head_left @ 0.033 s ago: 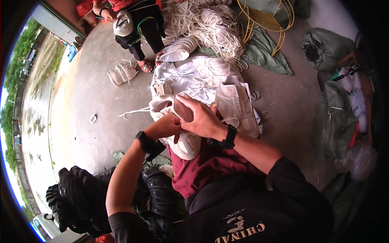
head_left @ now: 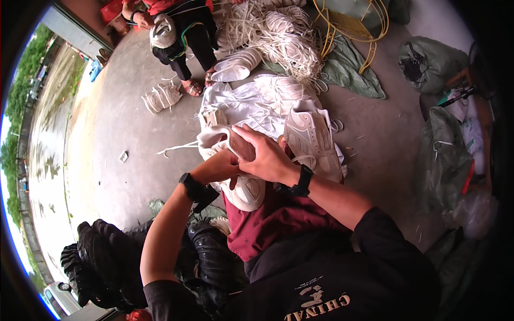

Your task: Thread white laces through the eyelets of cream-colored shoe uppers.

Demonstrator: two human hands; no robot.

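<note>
A cream-white sneaker rests over my lap, its toe toward me and its collar away. My left hand is closed on its near-left side, the fingertips partly hidden. From the right, my right hand grips the upper by the tongue, fingers lying along it and thumb close to my left hand. A loose white lace sticks out to the left of the shoe. Just right of my right hand stands another cream sneaker, its laces loose.
Beyond lie a white cloth, stacked white shoe parts and a heap of white laces. A co-worker's hand is near a pale shoe. Black bundled shoe parts sit at lower left, green sacks at right.
</note>
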